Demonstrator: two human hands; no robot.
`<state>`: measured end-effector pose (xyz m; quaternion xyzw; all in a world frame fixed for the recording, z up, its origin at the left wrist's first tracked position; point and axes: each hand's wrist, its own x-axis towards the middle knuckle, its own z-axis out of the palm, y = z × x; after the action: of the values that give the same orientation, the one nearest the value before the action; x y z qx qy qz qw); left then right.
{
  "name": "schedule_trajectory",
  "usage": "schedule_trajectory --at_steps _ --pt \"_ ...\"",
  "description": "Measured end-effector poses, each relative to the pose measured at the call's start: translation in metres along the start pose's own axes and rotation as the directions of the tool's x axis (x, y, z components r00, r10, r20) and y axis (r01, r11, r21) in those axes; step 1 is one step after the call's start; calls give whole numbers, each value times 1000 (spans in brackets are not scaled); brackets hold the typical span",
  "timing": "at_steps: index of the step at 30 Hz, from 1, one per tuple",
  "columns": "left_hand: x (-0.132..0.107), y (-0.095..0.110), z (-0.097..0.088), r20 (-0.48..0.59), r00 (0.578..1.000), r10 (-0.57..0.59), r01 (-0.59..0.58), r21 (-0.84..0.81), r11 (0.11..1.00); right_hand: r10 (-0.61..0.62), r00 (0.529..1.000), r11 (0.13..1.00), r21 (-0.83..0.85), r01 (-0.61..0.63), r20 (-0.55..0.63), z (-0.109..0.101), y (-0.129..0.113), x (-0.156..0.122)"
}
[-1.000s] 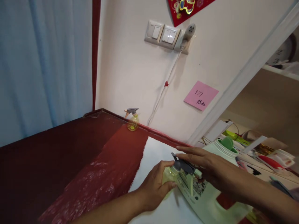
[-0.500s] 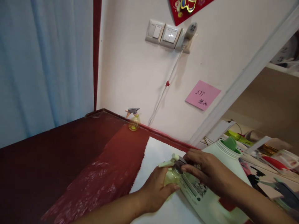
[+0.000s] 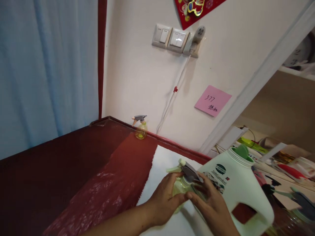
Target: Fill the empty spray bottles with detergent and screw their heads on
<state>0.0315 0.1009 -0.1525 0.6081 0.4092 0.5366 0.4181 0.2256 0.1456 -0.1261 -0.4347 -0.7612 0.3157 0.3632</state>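
Observation:
A small see-through yellow-green spray bottle (image 3: pixel 180 185) with a grey and pale green trigger head (image 3: pixel 188 171) stands upright over the white sheet. My left hand (image 3: pixel 163 200) is closed round its left side, just below the neck. My right hand (image 3: pixel 211 203) is closed on its right side, the thumb meeting my left thumb in front. Much of the bottle's body is hidden by my hands. Close beyond my right hand stands a large pale green jug (image 3: pixel 236 190) with a handle. Its mouth is uncapped, and a green curved piece (image 3: pixel 242 151) sticks out of it.
Another yellow spray bottle (image 3: pixel 141 131) stands against the wall. Dark red plastic film (image 3: pixel 105 193) covers the table left of the white sheet (image 3: pixel 157 164). At the right are a grey trigger head (image 3: pixel 305 200) and cluttered shelf items (image 3: pixel 290 170). A white cord (image 3: pixel 169 105) hangs from the socket.
My right hand has come down from the trigger head to the bottle's right side, uncovering the grey head and the jug's label. My left hand keeps its hold.

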Motion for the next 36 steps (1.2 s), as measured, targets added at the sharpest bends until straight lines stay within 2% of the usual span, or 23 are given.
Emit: schedule_trajectory --at_steps 2,4,7,10,17,21,23,26,28,30,33,36 --pt "0 -1 -1 0 1000 -3 3 8 1000 20 1000 997 70 -19 -22 14 3 -2" --pt "0 -1 -2 0 1000 -26 26 7 1000 39 995 993 111 -28 -94 26 1 -2" --pt "1 0 -2 14 999 -47 47 -23 999 45 980 993 112 -24 -196 39 -8 -1" --pt "2 2 -1 5 999 -41 41 -78 996 22 968 995 96 2 -249 47 -15 0" --pt "-2 -1 -9 58 997 -55 70 -304 950 -22 959 989 137 63 -282 55 -24 1" --pt "-2 -4 -12 29 994 -109 110 -447 888 -14 960 980 189 69 -278 56 -31 0" --pt "0 -2 -12 -23 993 -113 88 -479 873 -10 960 975 209 71 -278 56 -35 0" --pt "5 8 -12 -174 982 -69 -11 -423 906 -14 957 975 208 77 -290 57 -39 1" --pt "9 17 -14 -306 952 -30 -74 -322 944 -9 954 979 194 70 -299 56 -42 2" --pt "13 27 -18 -378 926 -3 -74 -189 979 -7 952 981 180 65 -307 55 -45 2" --pt "18 39 -23 -376 926 29 -35 -12 999 -24 953 980 182 82 -302 52 -49 2" --pt "20 43 -27 -381 922 65 -49 52 997 -54 960 975 192 110 -274 50 -51 2"
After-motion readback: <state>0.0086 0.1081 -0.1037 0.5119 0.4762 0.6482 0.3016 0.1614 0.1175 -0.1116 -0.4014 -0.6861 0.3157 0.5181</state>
